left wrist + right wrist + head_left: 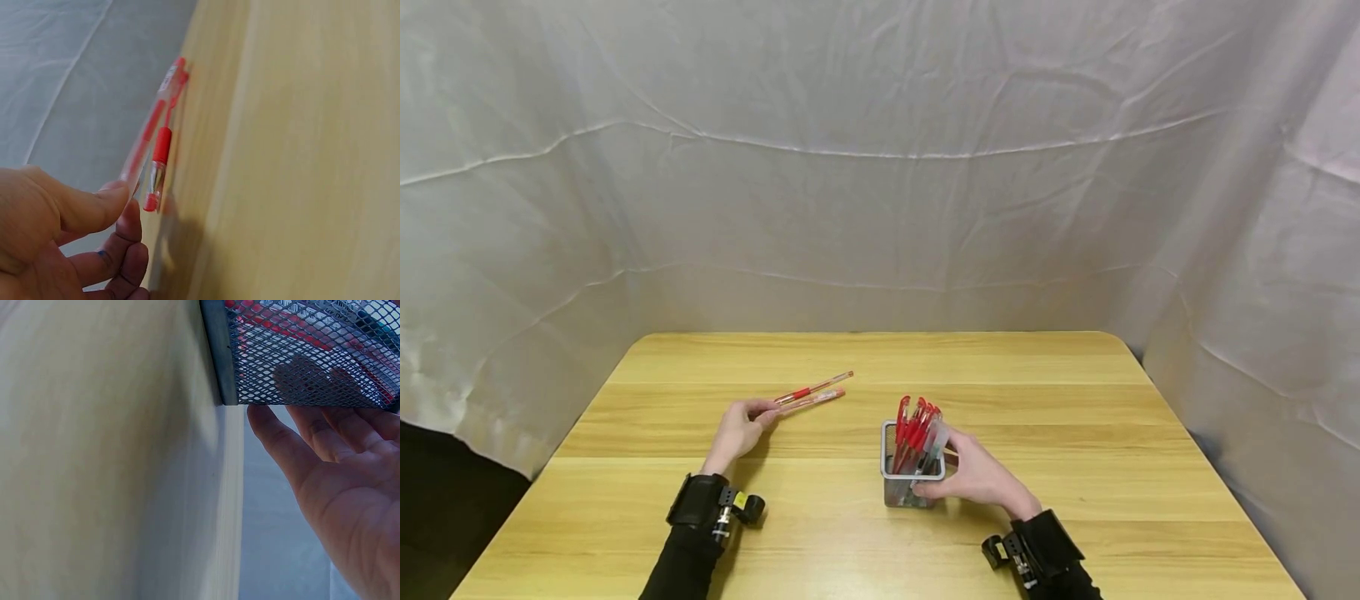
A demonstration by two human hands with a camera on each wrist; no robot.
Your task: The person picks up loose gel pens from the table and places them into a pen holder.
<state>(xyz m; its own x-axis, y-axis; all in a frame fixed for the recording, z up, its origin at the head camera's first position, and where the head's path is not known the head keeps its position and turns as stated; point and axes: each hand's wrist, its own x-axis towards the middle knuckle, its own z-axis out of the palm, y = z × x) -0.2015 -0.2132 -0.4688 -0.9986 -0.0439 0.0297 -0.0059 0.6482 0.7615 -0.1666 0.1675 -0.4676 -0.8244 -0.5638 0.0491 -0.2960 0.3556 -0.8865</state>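
Note:
My left hand (739,433) pinches one end of a clear pen with red ink (816,400) between thumb and fingers. In the left wrist view this pen (149,128) slants upward, its far end close to the tabletop. Beside it a second pen with a red grip (162,145) lies on the table. My right hand (977,473) holds the right side of a square metal-mesh pen holder (895,490), thumb at the front. Several red-capped pens (916,429) and a clear-capped pen (936,437) stand in it. The mesh (294,369) fills the upper right wrist view, with the fingers against it.
The pen holder stands on a light wooden table (1075,417) with rounded far corners. Pale fabric (880,217) hangs behind and along both sides. Black wrist straps carry small cameras, one on the left (752,508) and one on the right (995,551).

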